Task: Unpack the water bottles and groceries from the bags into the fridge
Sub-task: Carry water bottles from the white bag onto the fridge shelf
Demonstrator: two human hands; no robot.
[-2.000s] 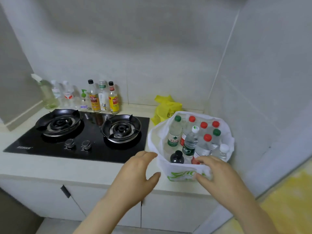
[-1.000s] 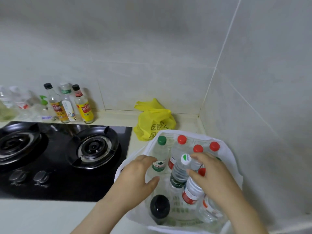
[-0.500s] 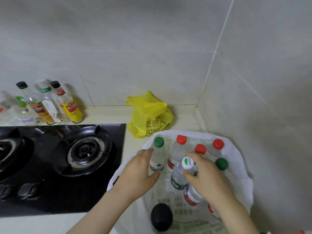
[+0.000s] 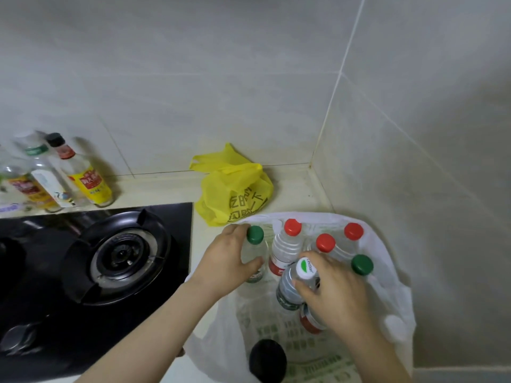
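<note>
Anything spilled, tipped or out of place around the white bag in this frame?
Nothing looks spilled or damaged. Only the white-capped bottle leans, among upright red-capped bottles in the white bag, because it is in the grip of the right hand. The left hand holds a green-capped bottle.

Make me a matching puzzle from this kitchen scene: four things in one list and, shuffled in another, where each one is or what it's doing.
Column one:
1. left hand
2. right hand
3. yellow bag
4. black-capped bottle

Column two:
A. lies on the counter behind the white bag
B. grips the white-capped bottle
C. stands in the white bag, nearest the camera
D. grips a green-capped bottle

Pairs: 1-D, 2-B, 3-A, 4-C.
</note>
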